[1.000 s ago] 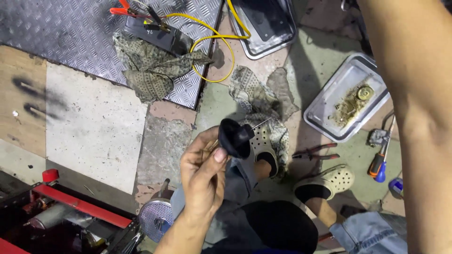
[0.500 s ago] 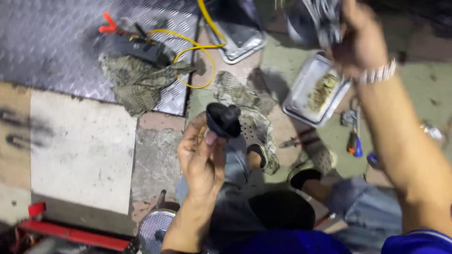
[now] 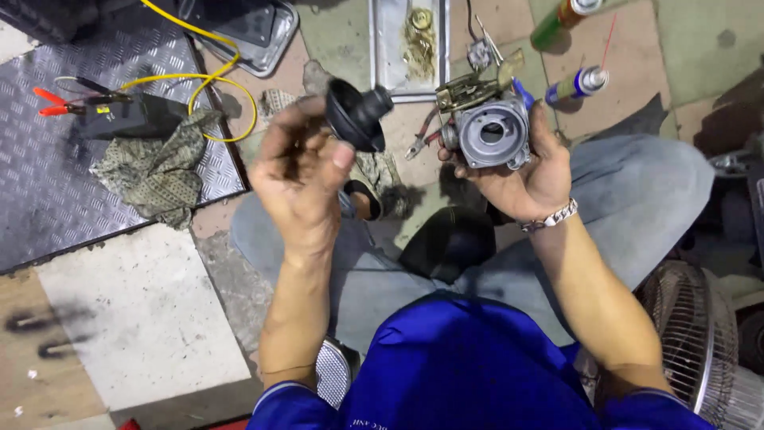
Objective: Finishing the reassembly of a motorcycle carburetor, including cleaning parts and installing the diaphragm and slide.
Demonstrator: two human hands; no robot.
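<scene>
My left hand [image 3: 304, 171] is raised at centre left and grips a black rubber diaphragm part [image 3: 356, 115] between thumb and fingers. My right hand [image 3: 527, 171], with a metal bracelet on the wrist, cradles a grey metal carburetor body [image 3: 487, 127] whose round bore faces the camera. The two parts are held apart, about a hand's width from each other, above my lap.
A metal tray [image 3: 380, 56] with small brass parts lies on the floor ahead. Two spray cans [image 3: 577, 84] lie at upper right. A dirty rag [image 3: 163, 167], yellow cable [image 3: 208, 76] and red clips [image 3: 49, 102] rest on a checker plate at left. A fan [image 3: 692, 334] stands at lower right.
My right hand has come down from upper right with the carburetor body and now holds it in front of me. The left hand with the rubber part rose slightly.
</scene>
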